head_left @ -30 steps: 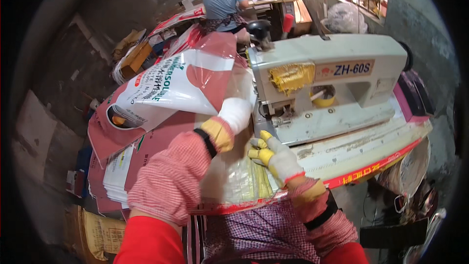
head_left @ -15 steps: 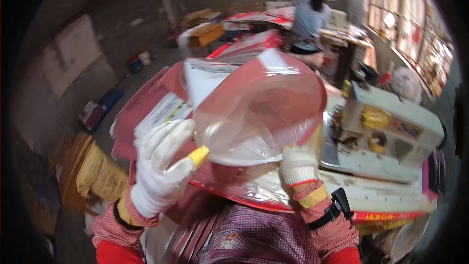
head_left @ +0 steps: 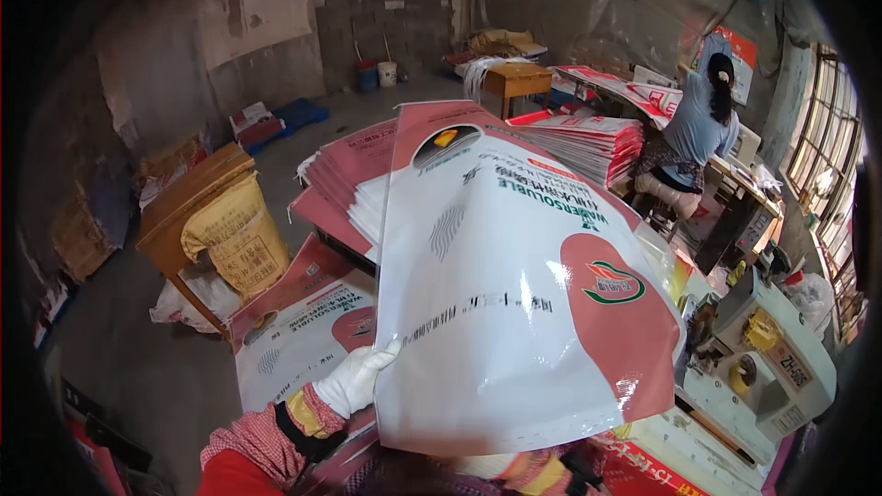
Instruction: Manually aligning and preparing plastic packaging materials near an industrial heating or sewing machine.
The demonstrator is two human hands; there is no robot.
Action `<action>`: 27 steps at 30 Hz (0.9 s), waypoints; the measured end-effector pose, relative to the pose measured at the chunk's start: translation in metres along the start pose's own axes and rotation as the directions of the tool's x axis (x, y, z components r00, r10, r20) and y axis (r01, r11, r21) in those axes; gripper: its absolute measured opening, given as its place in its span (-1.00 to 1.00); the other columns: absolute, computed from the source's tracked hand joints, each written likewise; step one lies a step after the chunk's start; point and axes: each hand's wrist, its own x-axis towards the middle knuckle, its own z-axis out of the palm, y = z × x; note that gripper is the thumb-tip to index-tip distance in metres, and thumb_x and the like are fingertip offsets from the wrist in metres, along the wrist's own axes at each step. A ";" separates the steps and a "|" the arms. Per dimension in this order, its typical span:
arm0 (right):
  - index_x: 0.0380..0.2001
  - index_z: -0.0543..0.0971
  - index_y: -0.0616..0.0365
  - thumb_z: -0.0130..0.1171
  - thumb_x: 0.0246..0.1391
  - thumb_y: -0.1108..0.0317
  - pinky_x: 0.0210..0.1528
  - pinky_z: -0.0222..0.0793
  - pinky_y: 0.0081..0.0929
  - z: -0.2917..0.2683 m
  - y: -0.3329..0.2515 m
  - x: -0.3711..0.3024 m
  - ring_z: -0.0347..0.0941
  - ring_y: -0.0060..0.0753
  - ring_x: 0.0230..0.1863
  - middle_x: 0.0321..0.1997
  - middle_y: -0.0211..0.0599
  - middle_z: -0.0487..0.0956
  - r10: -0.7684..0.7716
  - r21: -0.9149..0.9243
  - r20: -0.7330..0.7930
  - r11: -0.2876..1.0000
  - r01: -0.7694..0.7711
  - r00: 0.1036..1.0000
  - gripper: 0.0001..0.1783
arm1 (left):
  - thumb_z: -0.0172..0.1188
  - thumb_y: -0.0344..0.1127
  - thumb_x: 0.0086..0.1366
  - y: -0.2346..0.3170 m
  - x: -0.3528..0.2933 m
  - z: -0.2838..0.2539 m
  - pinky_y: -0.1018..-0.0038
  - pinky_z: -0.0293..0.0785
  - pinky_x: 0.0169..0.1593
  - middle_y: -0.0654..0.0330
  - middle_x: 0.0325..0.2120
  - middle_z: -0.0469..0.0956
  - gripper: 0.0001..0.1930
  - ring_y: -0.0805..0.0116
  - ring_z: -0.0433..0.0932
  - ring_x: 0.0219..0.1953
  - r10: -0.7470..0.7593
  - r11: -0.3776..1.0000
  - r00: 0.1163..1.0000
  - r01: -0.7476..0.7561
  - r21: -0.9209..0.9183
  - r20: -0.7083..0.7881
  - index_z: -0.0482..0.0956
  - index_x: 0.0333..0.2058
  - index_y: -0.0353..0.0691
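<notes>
A large white and dusty-red printed woven sack (head_left: 496, 340) is held up in front of me, its flat face bowed and glossy. My left hand (head_left: 354, 378), in a white knit glove, pinches the sack's left edge near the lower corner. Of my right arm only the patterned sleeve and yellow band show under the sack's lower edge; the right hand is hidden behind the sack. Another sack of the same print (head_left: 308, 331) lies below, left of my left hand. Behind the raised sack is a stack of similar sacks (head_left: 344, 165), fanned out.
A pale sewing machine (head_left: 772, 349) stands on a table at the right. A wooden stand (head_left: 197, 184) with a yellow sack (head_left: 243, 230) is at the left. Farther back, a person (head_left: 694, 124) in a light blue top sits beside a pile of red and white sacks (head_left: 588, 142).
The sack, whose open mouth faced me, now stands raised with its printed face toward me. My left hand has gone from spread fingers to gripping its edge; the right hand has disappeared behind it.
</notes>
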 end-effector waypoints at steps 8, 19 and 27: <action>-0.28 0.57 0.18 0.17 -0.13 0.49 -0.18 0.38 -0.42 -0.104 -0.037 -0.083 0.49 -0.21 -0.29 -0.32 -0.12 0.55 0.656 0.046 -0.329 0.729 -0.683 0.679 -0.75 | -0.11 -0.16 0.33 0.045 -0.045 -0.003 0.56 0.41 -0.15 0.22 -0.29 0.52 -0.64 0.46 0.49 -0.28 -0.053 0.932 0.981 -0.019 -0.362 -0.189 0.45 -0.16 -0.37; -0.05 0.44 0.12 0.07 -0.01 0.19 -0.07 0.33 -0.38 -0.125 0.065 -0.125 0.41 -0.23 -0.04 -0.06 -0.18 0.50 0.538 -0.545 -0.499 0.414 -0.729 0.679 -0.57 | -0.05 -0.05 0.29 0.028 -0.100 0.000 0.58 0.35 -0.20 0.24 -0.42 0.53 -0.56 0.51 0.44 -0.33 -0.015 1.000 0.954 0.008 -0.023 -0.301 0.47 -0.22 -0.41; 0.06 0.33 0.16 0.06 0.00 0.09 -0.02 0.32 -0.39 -0.094 0.026 -0.083 0.37 -0.25 0.03 0.03 -0.25 0.45 0.642 -0.458 -0.384 0.492 -0.741 0.663 -0.42 | -0.07 -0.21 0.32 -0.011 -0.127 -0.037 0.57 0.35 -0.15 0.18 -0.32 0.50 -0.68 0.52 0.41 -0.25 0.306 0.888 0.901 -0.155 0.433 -0.306 0.43 -0.10 -0.32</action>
